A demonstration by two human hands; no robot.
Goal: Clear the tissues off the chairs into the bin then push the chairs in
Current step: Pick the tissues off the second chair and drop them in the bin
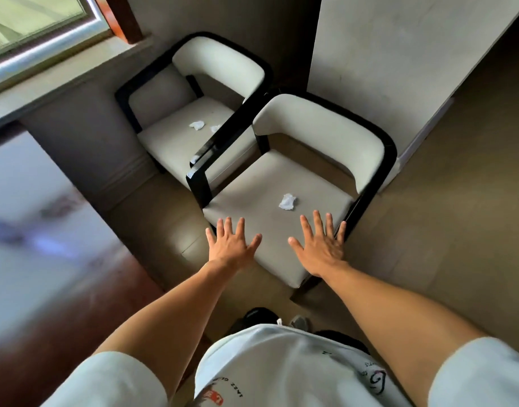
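The crumpled tissue (287, 202) on the near chair (281, 183), light and soft, should be pinched easily; both hands' fingers (318, 223) are spread, holding nothing.

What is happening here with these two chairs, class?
A person stands over the near chair with the left hand and right hand spread open above its seat, holding nothing. One crumpled tissue lies on that seat just beyond the right hand. Two smaller tissues lie on the far chair by the window. Nothing is cleared yet, and no bin is in view.
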